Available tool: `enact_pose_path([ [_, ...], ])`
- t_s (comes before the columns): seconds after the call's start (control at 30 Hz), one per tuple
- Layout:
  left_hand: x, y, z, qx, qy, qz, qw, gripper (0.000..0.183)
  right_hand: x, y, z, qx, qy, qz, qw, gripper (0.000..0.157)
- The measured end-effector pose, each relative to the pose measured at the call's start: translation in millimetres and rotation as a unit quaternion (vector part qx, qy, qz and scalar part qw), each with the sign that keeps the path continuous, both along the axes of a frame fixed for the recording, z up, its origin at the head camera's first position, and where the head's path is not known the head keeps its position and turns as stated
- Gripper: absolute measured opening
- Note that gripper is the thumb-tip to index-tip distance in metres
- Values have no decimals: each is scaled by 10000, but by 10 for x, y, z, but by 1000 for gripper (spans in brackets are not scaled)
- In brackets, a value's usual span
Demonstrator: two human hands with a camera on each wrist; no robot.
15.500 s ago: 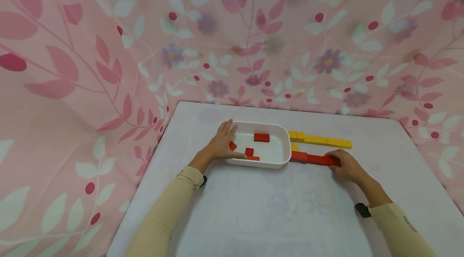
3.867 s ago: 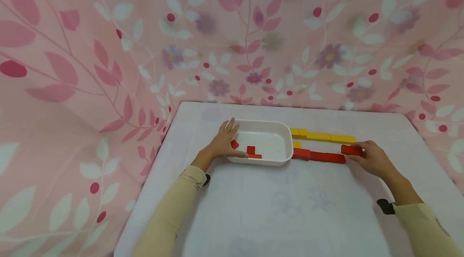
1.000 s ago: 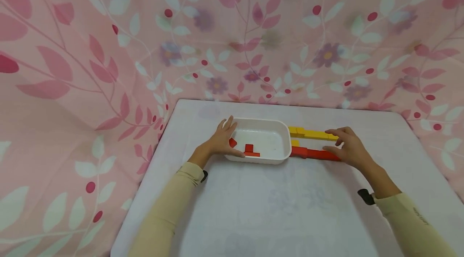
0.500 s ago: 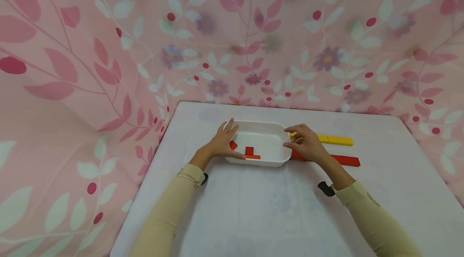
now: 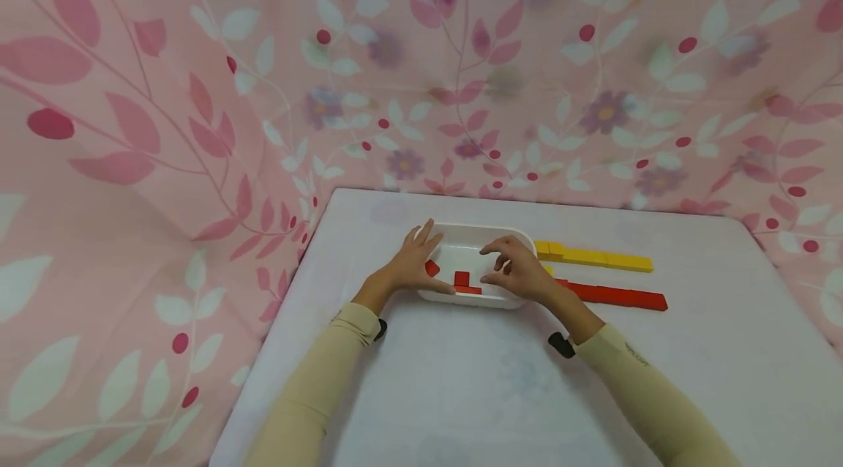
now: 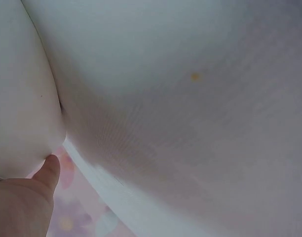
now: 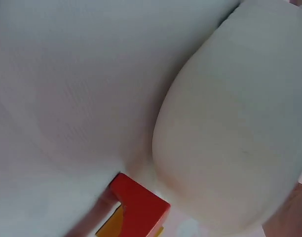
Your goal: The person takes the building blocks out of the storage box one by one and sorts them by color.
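Note:
A white tray (image 5: 494,301) stands on the table, holding a small red block (image 5: 462,279), a flat red strip (image 5: 469,290) and another red block (image 5: 432,268) near its left end. My left hand (image 5: 410,267) rests across that end with fingers spread, thumb over the near rim. In the left wrist view, a fingertip of the left hand (image 6: 50,173) touches the tray's wall (image 6: 22,94). My right hand (image 5: 523,273) hovers over the tray's right part, fingers bent, with a gap between thumb and forefinger and nothing visible between them.
To the right of the tray run a row of yellow blocks (image 5: 593,258) and a nearer row of red blocks (image 5: 619,296). A small yellow block (image 5: 549,271) sits between them by the tray. A floral cloth (image 5: 540,86) hangs behind the white table (image 5: 461,394).
A red block from the tray was carried by my right hand to the red row's right end, which is now longer. That hand then moved left over the tray; the left stayed put.

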State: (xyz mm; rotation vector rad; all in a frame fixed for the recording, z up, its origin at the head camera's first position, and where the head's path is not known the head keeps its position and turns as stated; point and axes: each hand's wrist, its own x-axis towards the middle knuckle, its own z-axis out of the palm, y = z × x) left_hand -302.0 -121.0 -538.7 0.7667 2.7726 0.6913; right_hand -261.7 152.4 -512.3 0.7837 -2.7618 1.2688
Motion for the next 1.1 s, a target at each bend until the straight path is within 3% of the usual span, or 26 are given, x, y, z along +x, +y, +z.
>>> enact_pose_path([
  [0.1,17,-1,2,42,-9,5,10000,125,-42,-75,-57,203,-172,50,9996,44],
  [0.3,27,7,10,4,0,-12,10000,125,-110,-153,-132,910,-1072,158,9899,43],
  [0.53,23,5,7,129,53,50,9999,123,-185,-197,-173,1380,-1047,561,9833,36],
  [0.8,103,21,-93,195,-36,-25,9998,123,-125,-189,-276,1520,-1309,678,9773,33],
  [1.1,45,15,2,79,109,18,9999,119,-245,-238,-304,1353,-1085,864,9811,32],
])
